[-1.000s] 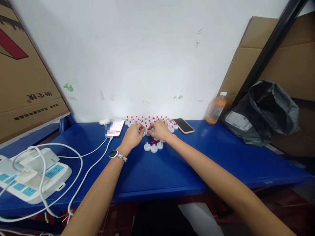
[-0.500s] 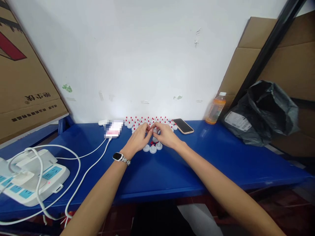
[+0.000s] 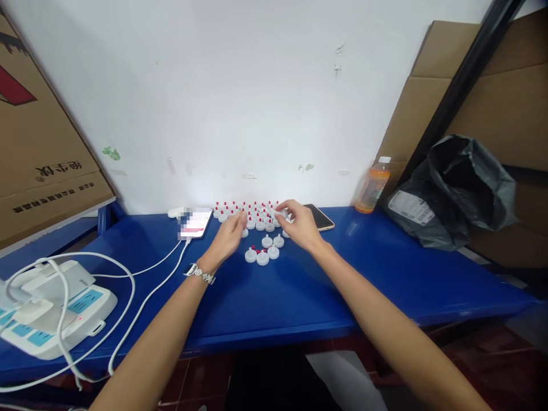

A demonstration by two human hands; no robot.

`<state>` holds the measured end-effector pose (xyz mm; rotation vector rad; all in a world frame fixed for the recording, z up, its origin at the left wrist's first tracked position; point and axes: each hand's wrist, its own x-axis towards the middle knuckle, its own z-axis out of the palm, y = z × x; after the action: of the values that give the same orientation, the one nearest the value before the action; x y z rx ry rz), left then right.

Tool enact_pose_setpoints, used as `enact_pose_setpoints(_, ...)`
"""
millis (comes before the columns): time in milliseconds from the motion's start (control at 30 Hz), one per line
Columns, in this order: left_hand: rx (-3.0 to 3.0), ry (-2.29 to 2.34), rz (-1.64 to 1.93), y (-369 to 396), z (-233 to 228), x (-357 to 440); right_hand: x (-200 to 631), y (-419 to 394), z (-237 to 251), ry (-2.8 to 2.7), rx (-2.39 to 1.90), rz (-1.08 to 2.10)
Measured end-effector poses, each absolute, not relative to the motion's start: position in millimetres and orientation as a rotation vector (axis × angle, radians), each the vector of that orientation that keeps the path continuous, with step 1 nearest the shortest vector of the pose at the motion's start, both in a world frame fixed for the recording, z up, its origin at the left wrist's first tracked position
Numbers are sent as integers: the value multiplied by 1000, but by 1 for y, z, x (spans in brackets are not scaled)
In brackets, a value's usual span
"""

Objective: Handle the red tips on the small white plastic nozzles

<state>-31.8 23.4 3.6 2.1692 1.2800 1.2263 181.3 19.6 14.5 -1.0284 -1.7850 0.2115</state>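
My right hand pinches a white round nozzle cap, tilted sideways with its spout toward the left. To its left, my left hand is closed with thumb and fingers together; whatever they hold, if anything, is too small to make out. Behind and between the hands stand several white nozzle caps with red tips in a cluster. Nearer to me, several white nozzle caps without red tips sit upright on the blue table. Small loose red tips lie among these.
A dark-screened phone lies behind my right hand. At left are a charging phone, white cables and a power strip. An orange drink bottle and a black plastic bag stand at right. Cardboard leans at left.
My hands have parted from where they met over the caps. My left hand moved left, and my right hand moved right with the white nozzle cap. The front caps now show more fully.
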Motion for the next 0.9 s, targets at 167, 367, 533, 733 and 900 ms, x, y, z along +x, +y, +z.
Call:
enact_pose_setpoints(167, 2493, 1156, 852, 28, -7, -28, 175, 16, 10, -1792, -1001, 277)
enact_pose_setpoints(367, 2429, 1313, 818, 28, 0, -33, 169, 17, 6, -1829, -1011, 346)
enact_pose_setpoints(533, 2263, 1487, 710, 33, -4, -50, 161, 14, 4, -1875, -968, 417)
enact_pose_setpoints(733, 2159, 1422, 705, 37, -11, -50, 159, 14, 0, -1896, -988, 393)
enact_pose_setpoints(900, 2062, 1279, 709, 33, -11, -37, 161, 15, 1, -1899, -1004, 389)
